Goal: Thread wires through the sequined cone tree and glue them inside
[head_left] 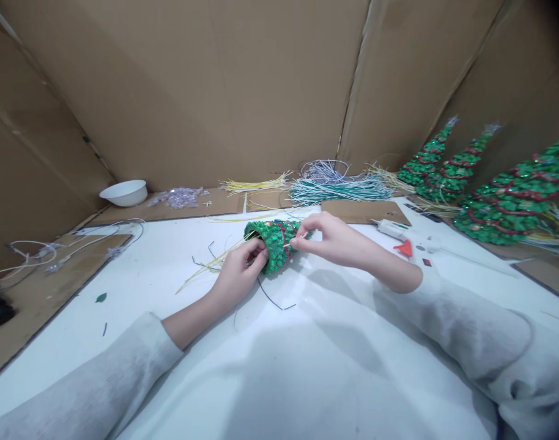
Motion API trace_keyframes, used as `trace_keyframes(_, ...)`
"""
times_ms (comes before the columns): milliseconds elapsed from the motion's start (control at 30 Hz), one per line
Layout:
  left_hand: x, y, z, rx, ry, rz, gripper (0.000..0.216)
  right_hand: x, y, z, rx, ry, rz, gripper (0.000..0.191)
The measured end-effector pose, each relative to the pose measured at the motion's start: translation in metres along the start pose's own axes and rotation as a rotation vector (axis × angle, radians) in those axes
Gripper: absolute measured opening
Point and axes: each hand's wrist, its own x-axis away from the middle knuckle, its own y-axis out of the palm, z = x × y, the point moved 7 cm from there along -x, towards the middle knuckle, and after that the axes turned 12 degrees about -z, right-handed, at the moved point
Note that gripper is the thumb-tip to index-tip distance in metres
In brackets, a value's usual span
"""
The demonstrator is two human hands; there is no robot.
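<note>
A small green beaded cone tree [276,242] with red trim lies on its side on the white table [307,366]. My left hand [240,271] is closed around its wide base end, where thin yellow strands [206,267] stick out toward the left. My right hand [328,238] pinches the narrow tip end of the tree between thumb and forefinger. Both forearms wear pale grey sleeves.
Several finished green trees [504,205] stand at the right. A white glue gun [405,235] lies right of my hands. Bundles of teal and white wires [339,186], yellow strands [254,183], clear beads [178,197] and a white bowl [123,192] line the back. Cardboard walls enclose the table.
</note>
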Motion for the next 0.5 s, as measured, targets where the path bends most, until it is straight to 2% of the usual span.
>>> trace_keyframes(100,0.000,0.000,-0.001,0.024,0.008,0.016,0.017,0.003,-0.007,-0.003,0.056,-0.007,0.047,0.014)
trace_keyframes(267,0.000,0.003,-0.005,0.151,0.045,-0.004,0.017,0.003,0.002,-0.007,0.114,-0.094,0.098,0.012)
trace_keyframes(367,0.000,0.003,-0.008,0.146,0.032,-0.008,0.019,0.004,0.001,-0.008,0.130,-0.129,0.137,0.012)
trace_keyframes(500,0.001,0.001,-0.009,0.125,0.019,0.017,0.019,0.006,-0.008,-0.007,0.138,-0.093,0.083,0.013)
